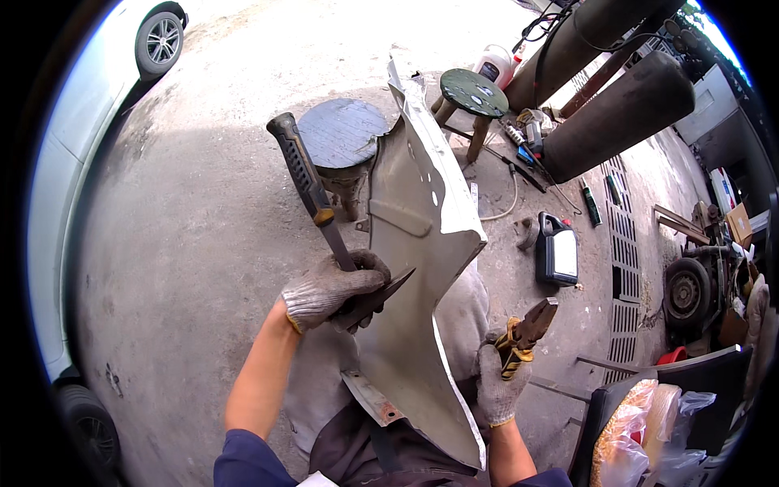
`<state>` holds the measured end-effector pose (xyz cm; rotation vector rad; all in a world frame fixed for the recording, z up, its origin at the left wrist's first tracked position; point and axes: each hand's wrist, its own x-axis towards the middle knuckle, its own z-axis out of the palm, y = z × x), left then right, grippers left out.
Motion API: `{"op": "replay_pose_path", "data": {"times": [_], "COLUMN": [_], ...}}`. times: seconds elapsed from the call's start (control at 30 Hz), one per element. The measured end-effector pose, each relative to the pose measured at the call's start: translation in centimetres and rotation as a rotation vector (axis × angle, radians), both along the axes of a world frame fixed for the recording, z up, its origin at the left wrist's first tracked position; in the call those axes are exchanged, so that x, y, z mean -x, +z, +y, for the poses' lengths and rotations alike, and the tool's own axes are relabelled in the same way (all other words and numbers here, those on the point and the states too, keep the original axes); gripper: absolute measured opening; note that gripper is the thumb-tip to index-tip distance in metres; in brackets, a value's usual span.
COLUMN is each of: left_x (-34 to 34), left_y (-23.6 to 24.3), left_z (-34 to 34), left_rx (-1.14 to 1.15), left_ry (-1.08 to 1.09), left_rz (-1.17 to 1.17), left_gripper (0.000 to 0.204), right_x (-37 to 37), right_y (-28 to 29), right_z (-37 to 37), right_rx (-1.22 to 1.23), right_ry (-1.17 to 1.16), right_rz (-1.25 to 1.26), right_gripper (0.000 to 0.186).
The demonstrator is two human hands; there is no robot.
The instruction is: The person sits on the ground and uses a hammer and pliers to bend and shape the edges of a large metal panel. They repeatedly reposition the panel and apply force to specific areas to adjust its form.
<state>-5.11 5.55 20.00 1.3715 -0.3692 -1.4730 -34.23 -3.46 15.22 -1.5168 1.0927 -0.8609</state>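
A curved light-grey metal car fender (402,207) lies across my lap, its far end beside a round stool (342,130). My left hand (339,290), in a knitted work glove, is closed round the neck of a hammer (312,183). The black handle points up and away, and the dark pointed head sticks out below my fingers, over the fender's left side. My right hand (501,388), also gloved, grips combination pliers (523,334) with yellow-and-black handles. Their jaws point up and right, beside the fender's right edge.
A green-topped stool (475,92) stands beyond the fender, near large gas cylinders (621,118). A black jug (557,252) stands on the concrete to the right, by a drain grate (623,260). A black chair (690,398) bears plastic bags. A white car (89,122) is at the left.
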Motion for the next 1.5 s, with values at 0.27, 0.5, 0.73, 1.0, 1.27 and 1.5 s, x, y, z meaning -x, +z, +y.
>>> {"op": "replay_pose_path", "data": {"times": [0.27,0.5,0.73,1.0,1.27,1.5], "left_x": [2.5,2.9,3.8,4.0,3.6,4.6], "left_y": [-5.5,-4.3,-3.8,-2.7,-7.3,-7.3], "left_z": [0.1,0.7,0.3,0.6,1.3,2.1], "left_rx": [0.021,-0.006,0.01,0.021,0.02,-0.077], "left_ry": [-0.016,0.029,0.018,0.059,0.069,0.072], "left_rz": [-0.103,0.017,0.078,0.036,-0.079,0.068], "left_gripper": [0.02,0.021,0.021,0.031,0.029,0.027], "right_x": [-1.1,-6.1,-8.4,-10.6,-9.6,-9.3], "right_y": [0.6,1.4,1.9,5.5,4.5,4.2], "right_z": [-0.2,-0.9,-2.5,-3.5,-4.1,-4.8], "right_rx": [-0.097,0.243,0.695,0.819,0.81,0.773], "right_ry": [0.095,0.284,0.313,0.308,0.313,0.311], "right_rz": [0.001,-0.038,0.136,-0.009,0.017,0.01], "right_gripper": [0.023,0.043,0.048,0.037,0.038,0.036]}}
